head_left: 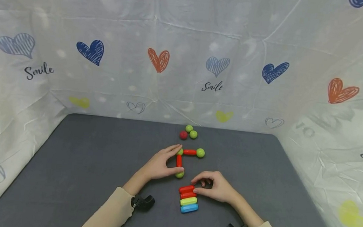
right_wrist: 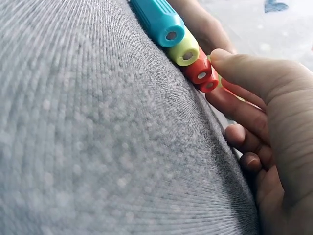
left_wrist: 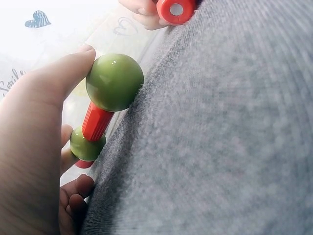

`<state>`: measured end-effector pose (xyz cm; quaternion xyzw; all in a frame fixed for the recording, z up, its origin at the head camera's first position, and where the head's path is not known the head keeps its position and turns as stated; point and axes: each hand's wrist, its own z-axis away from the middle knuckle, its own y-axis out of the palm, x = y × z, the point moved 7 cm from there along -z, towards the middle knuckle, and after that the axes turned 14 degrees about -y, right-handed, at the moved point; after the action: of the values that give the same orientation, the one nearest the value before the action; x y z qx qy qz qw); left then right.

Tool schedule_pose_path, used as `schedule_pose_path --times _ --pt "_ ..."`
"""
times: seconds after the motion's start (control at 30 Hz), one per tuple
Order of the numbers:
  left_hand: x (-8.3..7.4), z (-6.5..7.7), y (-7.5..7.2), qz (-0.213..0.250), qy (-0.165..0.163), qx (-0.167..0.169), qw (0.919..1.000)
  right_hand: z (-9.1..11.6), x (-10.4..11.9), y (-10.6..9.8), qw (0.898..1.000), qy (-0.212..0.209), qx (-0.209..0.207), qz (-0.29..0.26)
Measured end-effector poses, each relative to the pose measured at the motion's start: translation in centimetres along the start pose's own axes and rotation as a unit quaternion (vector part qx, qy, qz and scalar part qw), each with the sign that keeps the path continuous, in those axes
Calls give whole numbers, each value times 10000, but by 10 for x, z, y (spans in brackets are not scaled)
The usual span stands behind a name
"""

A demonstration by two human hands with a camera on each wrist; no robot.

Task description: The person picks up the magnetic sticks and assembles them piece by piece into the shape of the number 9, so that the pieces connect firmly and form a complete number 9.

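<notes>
OK, we're on a dark grey tabletop (head_left: 103, 150), cloth-like w/ fine ribbing in both wrist views. Behind it and down the sides hangs a creased white sheet (head_left: 188, 12), printed w/ blue, red & yellow hearts plus "Smile" lettering (head_left: 212, 86). Light's soft, w/ pale blotches on the sheet.

To the table's far edge, ctr: a loose red ball (head_left: 183, 135) bunched w/ two loose green balls (head_left: 191, 131).

Now mid-table, the L-shaped piece (head_left: 179, 160): two red rods, green balls at corner & both ends, lying flat. L hand (head_left: 160, 165) has it: thumb on the near end ball (head_left: 179, 175), fingertips at the corner ball (head_left: 180, 151), piece clamped btwn.

Closer in, a side-by-side row of rods, far to near: two red rods (head_left: 188, 195), then a yellow rod (head_left: 188, 201), then a blue rod (head_left: 189, 208); round metallic discs show in their ends. And here's the R hand (head_left: 215, 188), thumb & index at the red pair's right end, other fingers curled; can't tell if it's actually pinching. Hands well apart from ea. other, beige sleeves (head_left: 108, 212), black wrist straps (head_left: 143, 203) on both.
</notes>
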<state>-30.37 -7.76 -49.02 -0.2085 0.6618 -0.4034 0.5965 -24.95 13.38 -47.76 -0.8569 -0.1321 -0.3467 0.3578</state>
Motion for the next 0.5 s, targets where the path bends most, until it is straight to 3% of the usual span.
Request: schedule_pose_path --times 0.3,0.5 --pt "-1 1 -1 20 7 38 10000 1 -4 2 9997 237 4 79" --pt "0 0 -1 13 30 46 10000 0 -3 3 9998 174 20 34"
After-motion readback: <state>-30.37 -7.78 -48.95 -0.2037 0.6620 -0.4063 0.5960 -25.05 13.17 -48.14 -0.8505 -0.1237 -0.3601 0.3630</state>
